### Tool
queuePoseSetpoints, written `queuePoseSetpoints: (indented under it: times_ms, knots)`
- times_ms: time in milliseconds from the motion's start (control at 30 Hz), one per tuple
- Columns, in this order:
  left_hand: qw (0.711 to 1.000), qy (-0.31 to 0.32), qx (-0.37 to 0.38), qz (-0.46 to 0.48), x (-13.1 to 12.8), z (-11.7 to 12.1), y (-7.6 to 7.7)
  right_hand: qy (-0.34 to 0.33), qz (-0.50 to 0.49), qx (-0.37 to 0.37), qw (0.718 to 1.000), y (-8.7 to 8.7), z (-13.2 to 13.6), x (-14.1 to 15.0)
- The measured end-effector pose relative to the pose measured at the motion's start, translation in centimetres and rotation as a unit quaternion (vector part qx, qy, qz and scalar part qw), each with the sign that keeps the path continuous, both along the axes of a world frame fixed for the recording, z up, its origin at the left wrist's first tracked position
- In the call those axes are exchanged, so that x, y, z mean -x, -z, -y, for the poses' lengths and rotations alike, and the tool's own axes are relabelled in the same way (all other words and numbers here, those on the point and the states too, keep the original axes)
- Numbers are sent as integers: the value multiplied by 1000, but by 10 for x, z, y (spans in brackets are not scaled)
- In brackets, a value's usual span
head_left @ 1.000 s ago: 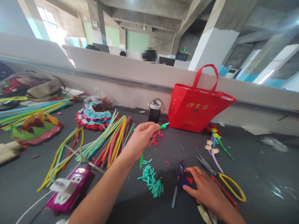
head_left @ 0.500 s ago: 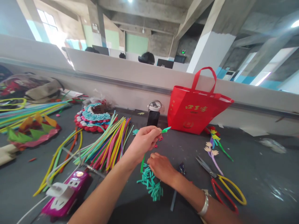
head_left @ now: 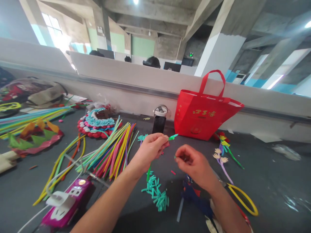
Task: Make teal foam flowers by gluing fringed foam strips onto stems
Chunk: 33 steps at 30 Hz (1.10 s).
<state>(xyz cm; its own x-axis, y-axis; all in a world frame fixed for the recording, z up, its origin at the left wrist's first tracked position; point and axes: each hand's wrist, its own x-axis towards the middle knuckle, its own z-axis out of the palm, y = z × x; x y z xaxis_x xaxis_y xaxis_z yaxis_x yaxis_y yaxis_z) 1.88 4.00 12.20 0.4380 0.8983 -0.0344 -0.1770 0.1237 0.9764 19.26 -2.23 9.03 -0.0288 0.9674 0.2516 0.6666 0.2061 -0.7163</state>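
on the near side of the bag (head_left: 196, 113), head view, left hand (head_left: 151, 147) pinches a green stem (head_left: 148, 173), tip toward the bag; right hand (head_left: 191, 161), also this side, pinches a barely visible teal bit (head_left: 175, 157). teal pieces (head_left: 162, 201) lie well before the bag, bottle (head_left: 159, 124) just left of it.

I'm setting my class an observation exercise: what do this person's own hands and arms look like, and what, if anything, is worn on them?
The left hand and right hand are ungloved, with no ring that can be made out. The left forearm and right forearm show no sleeve within the frame.
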Motion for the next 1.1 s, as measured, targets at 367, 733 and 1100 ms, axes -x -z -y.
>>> queuePoseSetpoints:
  times_ms: [367, 733, 1100]
  knots:
    - [1000, 13, 0, -1, -7, 5, 3, 62, -308, -120, 942, -16, 8, 0]
    - [999, 32, -29, -34, -11, 9, 8, 81, -249, -203, 943, -11, -3, -5]
    - [998, 38, -25, -39, -12, 11, 6, 98, -186, -197, 958, -11, -4, -4]
